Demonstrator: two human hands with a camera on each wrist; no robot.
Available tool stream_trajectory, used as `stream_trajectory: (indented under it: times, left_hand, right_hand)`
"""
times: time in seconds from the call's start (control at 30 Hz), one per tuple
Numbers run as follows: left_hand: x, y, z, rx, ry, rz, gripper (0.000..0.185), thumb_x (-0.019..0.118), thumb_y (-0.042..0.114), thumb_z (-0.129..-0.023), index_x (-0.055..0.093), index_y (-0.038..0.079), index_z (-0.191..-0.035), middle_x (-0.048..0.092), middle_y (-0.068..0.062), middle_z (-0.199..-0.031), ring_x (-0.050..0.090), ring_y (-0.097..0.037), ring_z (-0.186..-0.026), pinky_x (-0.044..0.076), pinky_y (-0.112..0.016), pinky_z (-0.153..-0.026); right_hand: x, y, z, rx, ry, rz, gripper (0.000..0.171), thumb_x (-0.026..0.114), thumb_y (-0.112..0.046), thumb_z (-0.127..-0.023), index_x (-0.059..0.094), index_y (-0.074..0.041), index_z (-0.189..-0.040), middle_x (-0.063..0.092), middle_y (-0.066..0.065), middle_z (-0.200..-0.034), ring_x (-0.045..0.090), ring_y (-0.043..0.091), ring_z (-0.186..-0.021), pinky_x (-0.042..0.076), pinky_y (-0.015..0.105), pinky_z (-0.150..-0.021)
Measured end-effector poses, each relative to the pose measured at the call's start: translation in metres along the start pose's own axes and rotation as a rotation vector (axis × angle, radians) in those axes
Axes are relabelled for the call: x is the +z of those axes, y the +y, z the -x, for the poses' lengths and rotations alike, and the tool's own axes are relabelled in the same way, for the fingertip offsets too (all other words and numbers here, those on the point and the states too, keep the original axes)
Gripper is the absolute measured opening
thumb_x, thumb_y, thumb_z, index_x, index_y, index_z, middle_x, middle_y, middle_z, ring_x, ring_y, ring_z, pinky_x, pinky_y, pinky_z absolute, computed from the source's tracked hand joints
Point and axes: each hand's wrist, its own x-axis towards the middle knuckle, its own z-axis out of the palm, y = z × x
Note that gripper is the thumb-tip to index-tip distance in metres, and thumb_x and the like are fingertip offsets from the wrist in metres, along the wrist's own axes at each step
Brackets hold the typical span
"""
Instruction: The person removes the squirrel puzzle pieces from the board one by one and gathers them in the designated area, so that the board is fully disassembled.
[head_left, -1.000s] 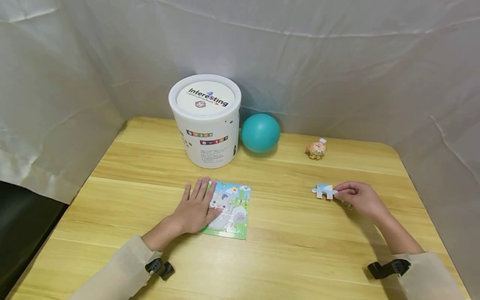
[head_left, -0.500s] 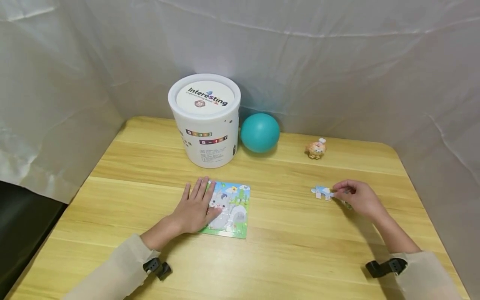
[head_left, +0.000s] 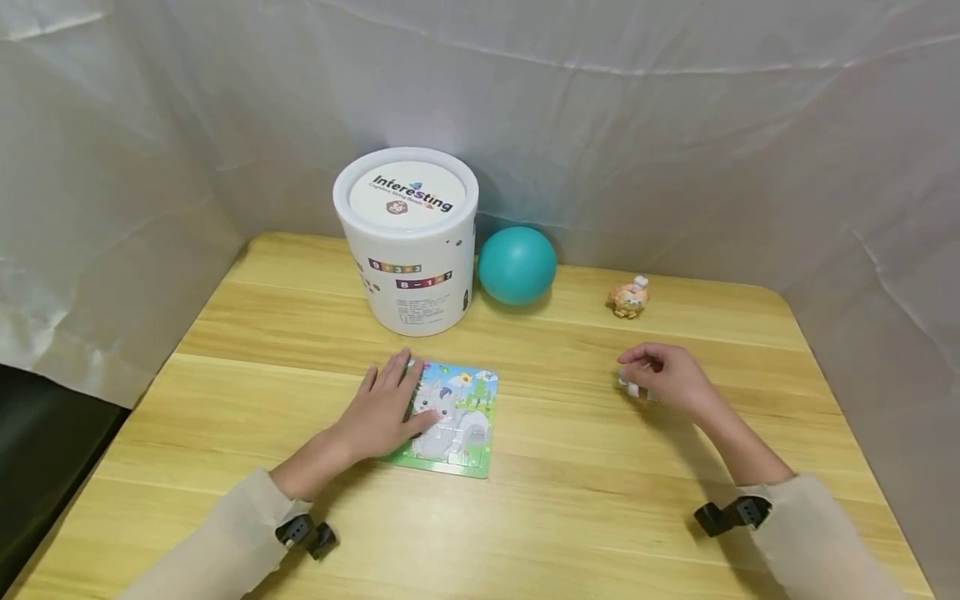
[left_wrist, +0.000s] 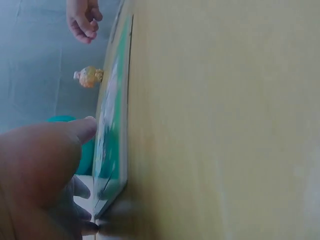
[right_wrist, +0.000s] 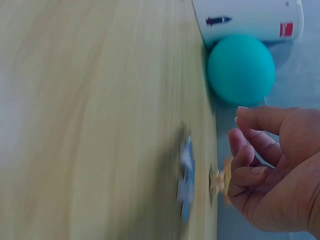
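Note:
My left hand (head_left: 380,417) rests with fingers extended along the left side of a square jigsaw puzzle (head_left: 474,417) picturing a grey animal on grass. In the left wrist view the thumb (left_wrist: 82,129) reaches over the puzzle's edge. My right hand (head_left: 667,379) hovers above a loose blue-and-white puzzle piece (head_left: 634,389), partly hiding it in the head view. The right wrist view shows that puzzle piece (right_wrist: 186,175) lying on the wood below, apart from the hand. The right fingers (right_wrist: 250,170) are loosely curled, with nothing between them and the thumb.
Behind the puzzle stands a white lidded tub (head_left: 420,275) with printed lettering. A teal ball (head_left: 517,267) sits right beside it. Farther right, near the back edge of the wooden table (head_left: 555,517), is a small orange figurine (head_left: 628,298). Pale cloth hangs around the table.
My right hand has let go of the puzzle piece's right end, risen, and moved left over the piece. The left hand stays on the puzzle, shifted very slightly.

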Motion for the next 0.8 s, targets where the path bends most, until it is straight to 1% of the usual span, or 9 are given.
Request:
stream_trajectory:
  times: [0.13, 0.23, 0.33, 0.4, 0.5, 0.6, 0.67, 0.8]
  left_hand:
    - [-0.006, -0.007, 0.001, 0.007, -0.004, 0.022, 0.087, 0.057, 0.049, -0.102, 0.022, -0.005, -0.159, 0.012, -0.027, -0.166, 0.011, -0.045, -0.153, 0.011, -0.064, -0.12]
    - [-0.011, -0.016, 0.003, 0.033, -0.031, 0.053, 0.087, 0.058, 0.047, -0.102, 0.018, -0.003, -0.16, 0.011, -0.023, -0.168, 0.007, -0.044, -0.154, 0.008, -0.064, -0.12]
    - [-0.016, -0.026, 0.005, 0.065, -0.054, 0.092, 0.086, 0.059, 0.046, -0.102, 0.017, -0.001, -0.161, 0.011, -0.02, -0.168, 0.004, -0.044, -0.154, 0.004, -0.066, -0.12]
    - [-0.018, -0.033, 0.005, 0.078, -0.069, 0.11, 0.086, 0.058, 0.048, -0.102, 0.017, 0.001, -0.162, 0.011, -0.019, -0.169, 0.003, -0.044, -0.154, 0.003, -0.066, -0.12]
    - [-0.018, -0.041, 0.006, 0.073, -0.09, 0.108, 0.089, 0.055, 0.054, -0.101, 0.016, 0.004, -0.163, 0.01, -0.017, -0.169, 0.001, -0.042, -0.155, 0.001, -0.063, -0.121]
    - [-0.017, -0.044, 0.008, 0.077, -0.098, 0.095, 0.09, 0.055, 0.055, -0.101, 0.014, 0.003, -0.163, 0.009, -0.018, -0.169, 0.001, -0.042, -0.155, 0.001, -0.062, -0.121]
    - [-0.016, -0.045, 0.008, 0.083, -0.101, 0.084, 0.09, 0.055, 0.053, -0.102, 0.013, 0.002, -0.163, 0.008, -0.019, -0.169, 0.0, -0.042, -0.155, 0.0, -0.061, -0.121]
    - [-0.014, -0.047, 0.009, 0.105, -0.102, 0.074, 0.09, 0.057, 0.049, -0.102, 0.011, 0.0, -0.162, 0.006, -0.021, -0.169, -0.002, -0.043, -0.154, -0.001, -0.062, -0.121]
  right_hand:
    - [0.013, -0.019, -0.009, -0.042, -0.017, -0.004, 0.025, 0.067, -0.019, -0.1, 0.071, 0.001, -0.114, 0.069, 0.01, -0.096, 0.058, 0.021, -0.075, 0.048, 0.028, -0.062]
    - [0.024, -0.03, -0.016, -0.068, -0.027, -0.022, 0.023, 0.067, -0.017, -0.1, 0.072, 0.001, -0.113, 0.07, 0.012, -0.097, 0.061, 0.024, -0.079, 0.05, 0.029, -0.067]
    - [0.036, -0.042, -0.024, -0.095, -0.037, -0.058, 0.02, 0.068, -0.015, -0.098, 0.072, 0.001, -0.111, 0.07, 0.013, -0.096, 0.063, 0.027, -0.079, 0.051, 0.028, -0.068]
    - [0.045, -0.05, -0.028, -0.114, -0.05, -0.082, 0.02, 0.068, -0.013, -0.098, 0.072, 0.001, -0.11, 0.071, 0.014, -0.096, 0.064, 0.028, -0.079, 0.051, 0.028, -0.068]
    - [0.059, -0.062, -0.033, -0.139, -0.078, -0.1, 0.02, 0.069, -0.014, -0.098, 0.072, 0.0, -0.111, 0.071, 0.011, -0.096, 0.064, 0.027, -0.081, 0.052, 0.031, -0.071]
    - [0.074, -0.074, -0.037, -0.15, -0.114, -0.122, 0.02, 0.068, -0.014, -0.098, 0.072, 0.0, -0.112, 0.071, 0.011, -0.098, 0.065, 0.028, -0.083, 0.054, 0.034, -0.072]
    - [0.086, -0.083, -0.039, -0.147, -0.138, -0.14, 0.021, 0.069, -0.014, -0.098, 0.072, -0.001, -0.113, 0.071, 0.012, -0.098, 0.066, 0.029, -0.084, 0.055, 0.035, -0.072]
    - [0.11, -0.097, -0.042, -0.135, -0.176, -0.169, 0.018, 0.069, -0.012, -0.096, 0.072, -0.003, -0.112, 0.072, 0.009, -0.094, 0.066, 0.027, -0.077, 0.055, 0.032, -0.064]
